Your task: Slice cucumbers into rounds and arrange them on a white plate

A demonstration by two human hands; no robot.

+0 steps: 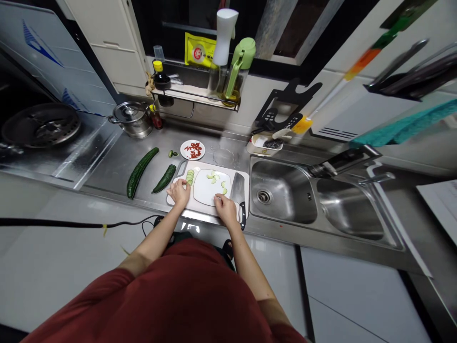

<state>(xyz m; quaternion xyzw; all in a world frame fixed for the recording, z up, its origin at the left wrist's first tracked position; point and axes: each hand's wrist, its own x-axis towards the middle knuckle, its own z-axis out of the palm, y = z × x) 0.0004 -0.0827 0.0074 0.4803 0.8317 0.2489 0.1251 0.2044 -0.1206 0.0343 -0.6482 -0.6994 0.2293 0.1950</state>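
Observation:
A row of cucumber slices [190, 176] lies on the white cutting board [200, 166]. My left hand [179, 192] is at the near end of that row, fingertips closed against the slices. A white plate [203, 194] rests on the board, with several thin cucumber pieces [213, 177] spread over it. Over the plate's near right edge is my right hand [226, 209], its fingers drawn together in a pinch; whatever is between them is too small to make out. A kitchen knife [238, 186] with a black handle lies on the board's right side, beside my right hand.
Left of the board lie a whole cucumber [141, 172], a cut cucumber [164, 178] and small end pieces [173, 153]. Behind it is a small plate [183, 151] of chopped red bits. A lidded pot [135, 125] stands back left; a double sink [285, 190] is at right.

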